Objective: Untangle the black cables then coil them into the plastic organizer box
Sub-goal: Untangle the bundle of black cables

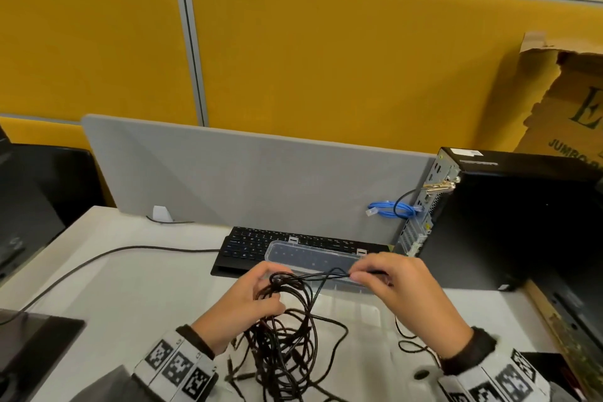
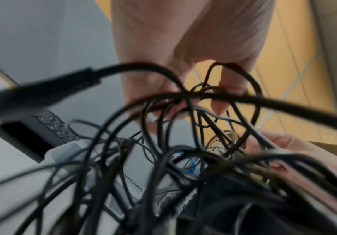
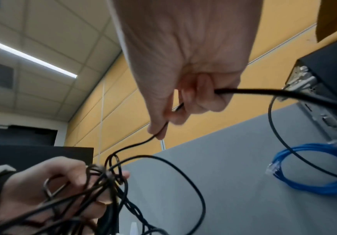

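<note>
A tangle of black cables hangs over the white desk in front of me. My left hand grips the bunched top of the tangle, fingers curled round several strands. My right hand pinches one black strand and holds it taut to the right of the bunch. The clear plastic organizer box lies open just behind both hands, partly on the keyboard. Loose loops trail down to the desk between my wrists.
A black keyboard sits behind the box. A black computer tower stands at the right with a blue network cable beside it. A grey divider panel closes the back. A thin cable crosses the desk at the left.
</note>
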{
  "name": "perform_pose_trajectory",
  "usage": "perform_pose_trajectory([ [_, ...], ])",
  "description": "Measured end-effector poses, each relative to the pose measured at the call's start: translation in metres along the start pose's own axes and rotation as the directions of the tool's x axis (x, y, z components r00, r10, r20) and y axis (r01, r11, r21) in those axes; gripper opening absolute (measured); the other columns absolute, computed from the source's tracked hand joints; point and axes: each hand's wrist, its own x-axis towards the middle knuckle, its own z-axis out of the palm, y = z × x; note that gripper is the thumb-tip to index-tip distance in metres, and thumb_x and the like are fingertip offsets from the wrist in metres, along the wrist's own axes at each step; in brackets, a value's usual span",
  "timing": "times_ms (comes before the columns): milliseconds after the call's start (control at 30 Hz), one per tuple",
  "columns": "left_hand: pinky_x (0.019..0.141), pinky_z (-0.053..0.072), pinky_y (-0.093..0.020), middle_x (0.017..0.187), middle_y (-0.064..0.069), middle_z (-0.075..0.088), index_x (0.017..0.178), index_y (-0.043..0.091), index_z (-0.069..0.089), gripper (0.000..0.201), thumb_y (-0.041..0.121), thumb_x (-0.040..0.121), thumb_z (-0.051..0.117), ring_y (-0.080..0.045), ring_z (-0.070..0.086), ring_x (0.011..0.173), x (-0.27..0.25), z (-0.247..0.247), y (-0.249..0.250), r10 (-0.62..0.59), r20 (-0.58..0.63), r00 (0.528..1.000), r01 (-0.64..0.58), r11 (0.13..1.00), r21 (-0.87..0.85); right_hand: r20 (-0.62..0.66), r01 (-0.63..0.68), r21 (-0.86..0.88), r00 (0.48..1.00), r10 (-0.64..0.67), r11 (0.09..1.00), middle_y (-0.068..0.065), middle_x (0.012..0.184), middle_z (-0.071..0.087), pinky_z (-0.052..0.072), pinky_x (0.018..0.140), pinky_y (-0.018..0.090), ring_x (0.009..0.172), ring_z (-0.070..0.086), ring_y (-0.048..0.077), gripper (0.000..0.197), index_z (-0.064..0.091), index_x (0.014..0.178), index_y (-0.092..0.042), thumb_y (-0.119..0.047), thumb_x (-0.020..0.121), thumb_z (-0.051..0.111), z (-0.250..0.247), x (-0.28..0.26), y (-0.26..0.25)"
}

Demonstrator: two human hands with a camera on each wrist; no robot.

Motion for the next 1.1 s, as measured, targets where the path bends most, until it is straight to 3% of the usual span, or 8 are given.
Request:
perform_pose_trajectory([
  [100,0.079,0.05,-0.016,0.109,0.002,0.065,0.107,0.027,0.058,0.042,-0.002,0.078,0.064,-0.01,0.061,0.096,0.003,-0.001,0.001,0.016,-0.017,1.0,-0.015,0.997,0.08,-0.146,-0.01,0.052,0.989,0.017,0.999,-0.019,0.078,0.066,0.043,0.07,0.005,0.083,0.061,-0.004,0.019,0.061,0.074,-0.04,-0.024,0.082,0.067,-0.014,0.003,-0.001],
  [300,0.063,0.045,-0.013,0.096,0.011,0.063,0.109,0.032,0.059,0.04,0.002,0.083,0.061,0.008,0.058,0.066,0.004,-0.007,0.005,0.066,0.028,0.997,-0.07,0.976,0.206,-0.526,-0.056,0.198,0.836,0.154,0.979,-0.01,0.069,0.064,0.039,0.061,0.002,0.064,0.056,-0.007,0.008,0.063,0.078,-0.024,-0.017,0.082,0.066,-0.035,0.006,0.005],
  [533,0.057,0.039,-0.017,0.062,0.008,0.047,0.112,0.038,0.056,0.032,0.029,0.083,0.065,-0.006,0.044,0.058,-0.001,-0.005,0.008,0.074,0.099,0.992,-0.086,0.989,0.121,-0.661,-0.068,0.29,0.707,0.251,0.955,-0.016,0.071,0.057,0.042,0.056,0.009,0.063,0.054,0.001,0.007,0.059,0.084,-0.024,-0.018,0.087,0.061,-0.034,0.006,0.012],
  [633,0.059,0.039,-0.01,0.064,0.015,0.059,0.11,0.033,0.061,0.024,0.034,0.085,0.059,0.001,0.047,0.058,-0.001,0.002,0.01,0.119,0.087,0.989,-0.133,0.975,0.175,-0.626,-0.031,0.334,0.74,0.246,0.942,-0.014,0.065,0.056,0.042,0.056,0.016,0.059,0.051,0.005,0.012,0.058,0.08,-0.029,-0.02,0.087,0.06,-0.036,0.009,0.008],
  [733,0.083,0.046,-0.012,0.099,0.018,0.069,0.106,0.031,0.064,0.021,0.027,0.085,0.065,0.004,0.062,0.091,-0.001,0.007,0.008,0.156,0.06,0.986,-0.166,0.954,0.249,-0.528,-0.038,0.268,0.83,0.179,0.963,-0.002,0.064,0.055,0.041,0.055,0.009,0.06,0.051,0.004,0.008,0.058,0.08,-0.018,-0.015,0.087,0.06,-0.04,0.011,0.0],
  [867,0.085,0.041,-0.004,0.104,0.023,0.064,0.104,0.036,0.061,0.02,0.028,0.086,0.063,0.014,0.056,0.1,-0.006,0.011,0.009,0.238,-0.003,0.971,-0.221,0.905,0.364,-0.089,-0.107,0.055,0.99,0.112,0.993,-0.013,0.085,0.056,0.042,0.068,0.008,0.078,0.055,0.0,0.004,0.058,0.083,-0.03,-0.031,0.087,0.057,-0.041,0.006,-0.004],
  [1000,0.085,0.039,-0.001,0.104,0.03,0.061,0.109,0.04,0.06,0.024,0.034,0.086,0.062,0.017,0.053,0.101,-0.009,0.019,0.011,0.378,-0.041,0.925,-0.313,0.816,0.486,0.076,-0.032,-0.105,0.996,0.04,0.994,-0.026,0.113,0.046,0.037,0.09,0.02,0.106,0.046,-0.007,0.047,0.048,0.116,-0.044,-0.07,0.083,0.025,-0.021,0.007,-0.018],
  [1100,0.081,0.042,-0.004,0.096,0.029,0.066,0.106,0.036,0.065,0.028,0.045,0.082,0.056,0.015,0.057,0.093,-0.013,0.024,0.017,0.534,-0.02,0.845,-0.424,0.692,0.584,0.187,0.013,-0.221,0.982,0.029,0.975,-0.019,0.102,0.054,0.037,0.088,0.027,0.1,0.047,-0.001,0.05,0.057,0.102,-0.039,-0.069,0.083,0.023,-0.003,0.018,-0.035],
])
